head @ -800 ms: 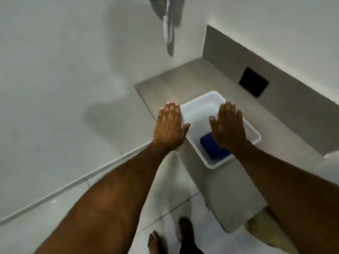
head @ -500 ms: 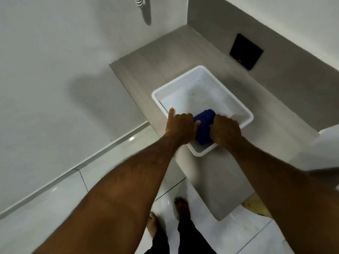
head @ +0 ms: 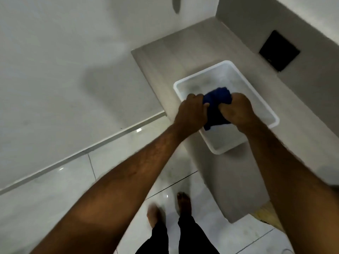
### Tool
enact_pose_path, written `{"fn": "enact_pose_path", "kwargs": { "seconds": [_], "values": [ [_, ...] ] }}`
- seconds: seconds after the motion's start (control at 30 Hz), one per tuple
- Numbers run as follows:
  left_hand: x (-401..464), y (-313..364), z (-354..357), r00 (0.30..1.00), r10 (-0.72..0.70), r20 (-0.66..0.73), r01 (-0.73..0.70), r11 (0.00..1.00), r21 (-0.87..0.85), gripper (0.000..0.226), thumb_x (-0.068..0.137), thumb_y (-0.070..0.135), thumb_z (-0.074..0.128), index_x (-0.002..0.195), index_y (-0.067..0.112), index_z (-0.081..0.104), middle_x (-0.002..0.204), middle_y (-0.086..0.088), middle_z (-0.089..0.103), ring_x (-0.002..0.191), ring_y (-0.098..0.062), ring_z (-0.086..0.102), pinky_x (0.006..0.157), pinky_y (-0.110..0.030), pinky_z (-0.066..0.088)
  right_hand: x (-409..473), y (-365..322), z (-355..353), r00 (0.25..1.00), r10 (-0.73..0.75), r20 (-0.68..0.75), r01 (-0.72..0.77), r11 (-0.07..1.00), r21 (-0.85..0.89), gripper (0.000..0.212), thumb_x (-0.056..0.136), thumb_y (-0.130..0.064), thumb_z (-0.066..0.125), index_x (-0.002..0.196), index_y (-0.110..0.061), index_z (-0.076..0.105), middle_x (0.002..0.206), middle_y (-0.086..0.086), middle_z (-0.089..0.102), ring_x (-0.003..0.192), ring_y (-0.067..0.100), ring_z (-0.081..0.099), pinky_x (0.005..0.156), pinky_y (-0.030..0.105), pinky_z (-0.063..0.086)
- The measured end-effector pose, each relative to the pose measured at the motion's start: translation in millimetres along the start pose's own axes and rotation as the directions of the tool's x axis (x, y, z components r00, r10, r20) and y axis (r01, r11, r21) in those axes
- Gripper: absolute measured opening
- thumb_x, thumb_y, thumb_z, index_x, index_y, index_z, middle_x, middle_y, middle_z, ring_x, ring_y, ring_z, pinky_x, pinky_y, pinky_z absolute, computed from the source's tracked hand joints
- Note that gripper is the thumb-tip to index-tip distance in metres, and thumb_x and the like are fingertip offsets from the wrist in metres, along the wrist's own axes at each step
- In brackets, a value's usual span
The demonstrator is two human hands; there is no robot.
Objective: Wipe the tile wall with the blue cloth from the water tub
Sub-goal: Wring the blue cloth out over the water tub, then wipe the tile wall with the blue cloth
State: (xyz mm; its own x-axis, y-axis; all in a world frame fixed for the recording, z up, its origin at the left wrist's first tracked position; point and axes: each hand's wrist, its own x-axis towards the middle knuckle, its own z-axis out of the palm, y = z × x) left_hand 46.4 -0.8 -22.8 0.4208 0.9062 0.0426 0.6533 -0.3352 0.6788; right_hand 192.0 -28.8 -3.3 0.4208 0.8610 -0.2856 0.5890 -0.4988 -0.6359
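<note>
A white plastic water tub (head: 185, 83) stands on a grey ledge (head: 183, 44). Over the tub both hands grip the bunched blue cloth (head: 217, 99). My left hand (head: 191, 111) is closed on the cloth's left side. My right hand (head: 236, 109) is closed on its right side. A loose end of the cloth hangs down between the two wrists, over the tub. The pale tile wall (head: 64, 70) fills the left of the view.
A black square plate (head: 278, 50) is set in the grey wall behind the ledge. Glossy white floor tiles (head: 55, 184) lie below the wall. My bare feet (head: 183, 200) stand close to the ledge's front face.
Both hands came down from flat and open above the tub, closed on the blue cloth and bunched it up between them. The view moved closer to the tub.
</note>
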Motion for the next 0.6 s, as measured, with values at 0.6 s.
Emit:
{"fn": "enact_pose_path", "kwargs": {
  "seconds": [0.6],
  "values": [
    [-218.4,-356.4,80.5,0.836,-0.544,-0.072,0.546,0.811,0.209,0.065,0.100,0.039,0.039,0.145,-0.007,0.029,0.143,-0.027,0.045,0.133,-0.040,0.042,0.111,-0.045,0.032,-36.6,77.9,397.0,0.925,0.040,0.378,-0.018,0.998,-0.062,0.039,0.078,-0.002,0.057,0.116,-0.009,0.051,0.096,0.004,0.055,0.081,0.022,0.056,0.063,0.030,0.044]
  ]
}}
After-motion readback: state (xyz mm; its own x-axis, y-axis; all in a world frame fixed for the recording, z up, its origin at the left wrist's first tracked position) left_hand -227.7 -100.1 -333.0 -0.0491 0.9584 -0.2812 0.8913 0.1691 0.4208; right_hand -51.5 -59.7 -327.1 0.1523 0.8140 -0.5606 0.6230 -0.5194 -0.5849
